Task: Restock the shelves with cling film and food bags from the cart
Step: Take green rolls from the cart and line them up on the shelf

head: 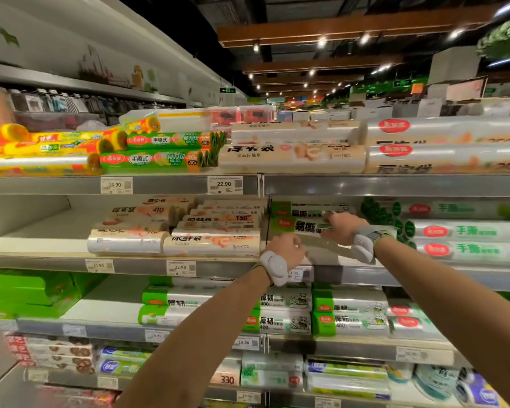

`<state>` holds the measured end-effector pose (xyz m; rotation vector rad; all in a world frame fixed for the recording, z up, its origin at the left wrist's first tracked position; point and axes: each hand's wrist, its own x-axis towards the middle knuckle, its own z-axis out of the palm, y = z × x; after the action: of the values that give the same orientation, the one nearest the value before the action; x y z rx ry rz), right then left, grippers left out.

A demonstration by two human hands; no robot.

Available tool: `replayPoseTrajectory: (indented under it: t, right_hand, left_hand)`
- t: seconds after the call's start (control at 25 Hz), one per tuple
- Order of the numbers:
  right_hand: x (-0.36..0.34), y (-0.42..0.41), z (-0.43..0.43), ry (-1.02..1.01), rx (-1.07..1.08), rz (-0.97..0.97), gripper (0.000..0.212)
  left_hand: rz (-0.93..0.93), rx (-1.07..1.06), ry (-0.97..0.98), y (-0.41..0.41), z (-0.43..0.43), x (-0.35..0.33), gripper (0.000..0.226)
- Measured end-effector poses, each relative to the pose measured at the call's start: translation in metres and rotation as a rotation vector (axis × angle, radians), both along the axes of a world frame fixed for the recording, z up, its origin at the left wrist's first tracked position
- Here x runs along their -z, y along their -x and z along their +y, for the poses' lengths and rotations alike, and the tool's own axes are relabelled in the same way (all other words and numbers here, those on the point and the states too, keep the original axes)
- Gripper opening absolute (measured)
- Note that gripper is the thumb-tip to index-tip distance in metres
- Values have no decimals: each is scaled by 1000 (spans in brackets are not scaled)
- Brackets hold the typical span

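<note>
Left hand (pixel 287 248): fingers curl round one end of the roll (pixel 326 245), which runs under the right hand (pixel 343 228), blurred. Right fingers are bent against the green stack (pixel 301 223) just beyond them. Clamped or only pressing, can't tell. My call: keep the roll level, slide it in front of that stack, label out, clear of the shelf (pixel 424 279) lip. Bay: green stack two high behind fingers, beige bags (pixel 212 244) to their left. Cart not in view.
</note>
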<state>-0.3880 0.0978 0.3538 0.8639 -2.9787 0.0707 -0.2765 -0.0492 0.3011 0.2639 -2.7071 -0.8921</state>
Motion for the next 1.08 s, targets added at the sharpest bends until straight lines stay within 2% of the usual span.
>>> replayPoseTrajectory:
  t: [0.12, 0.24, 0.32, 0.4, 0.52, 0.64, 0.84, 1.08]
  right_hand:
    - [7, 26, -18, -50, 42, -2, 46]
    - [25, 51, -29, -10, 86, -83, 58]
    - [37, 69, -39, -8, 80, -48, 64]
    - [44, 88, -47, -55, 87, 34, 60]
    - [52, 112, -54, -107, 65, 103, 54]
    - [60, 140, -54, -139, 83, 142, 53]
    - [66, 153, -60, -70, 76, 195, 44]
    - [73, 166, -65, -44, -3, 177, 45]
  left_hand:
    - [7, 48, 78, 21, -7, -1, 32]
    - [-90, 162, 116, 36, -17, 9, 42]
    - [-98, 215, 157, 46, -26, 18, 46]
    - [-113, 232, 219, 54, -29, 20, 50]
    - [-180, 241, 338, 65, -28, 21, 40]
    - [-101, 215, 495, 65, -25, 30, 27]
    - [-76, 216, 507, 69, -27, 35, 27]
    - [-89, 208, 508, 70, -27, 36, 28]
